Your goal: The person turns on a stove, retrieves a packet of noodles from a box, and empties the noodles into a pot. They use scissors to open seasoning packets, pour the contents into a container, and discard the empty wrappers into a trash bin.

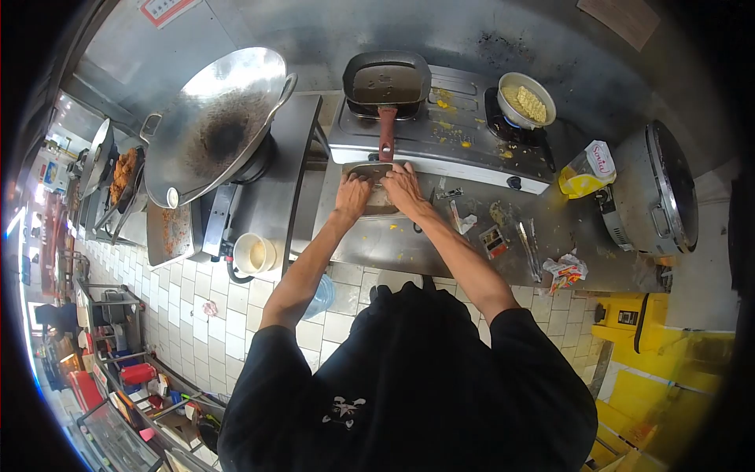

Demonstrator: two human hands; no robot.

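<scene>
A shallow rectangular tray (381, 210) lies on the steel counter just in front of the stove. My left hand (353, 194) is at its left side with the fingers curled downward. Opposite it, my right hand (401, 188) bends its fingers over the tray's right part, close to the far rim. Some pale matter shows between the hands, but what the fingertips hold is hidden. Just beyond, the red-brown handle of a square frying pan (386, 82) points toward my hands. That pan rests on the left burner with a dark liquid film inside.
On the right burner of the gas stove (456, 106) sits a pot of noodles (527, 101). A large wok (224, 130) stands at left, above a white tub (255, 253). At right are an oil jug (588, 171), a big lidded cooker (661, 189), tongs (531, 248) and crumpled wrappers (565, 271).
</scene>
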